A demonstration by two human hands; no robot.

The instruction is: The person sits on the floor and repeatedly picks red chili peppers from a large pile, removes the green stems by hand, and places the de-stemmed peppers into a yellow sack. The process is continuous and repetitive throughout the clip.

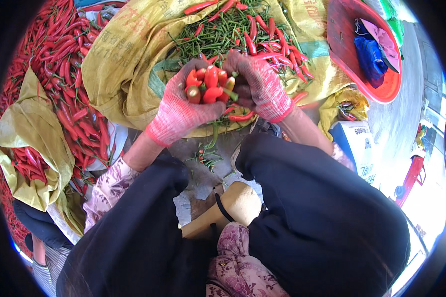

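Observation:
My left hand (184,109), in a red-and-white knitted glove with darkened fingers, is wrapped around a bunch of red chili peppers (210,78). Their ends face up towards me, and one green stem sticks out on the right side. Close against that side is my right hand (260,83), gloved the same way, its fingers curled in. Whether it grips a stem is hidden by the fingers. Beneath both hands, a pile of green chili stems (204,37) and loose red chilies (278,41) lies on a yellow woven sack (122,74).
A large heap of red chilies (67,55) spreads along the left, with an open yellow sack (33,111) of chilies before it. At the upper right stands a red plastic basin (390,89) holding a cap and a blue item. Another person's sleeve (41,215) shows at lower left.

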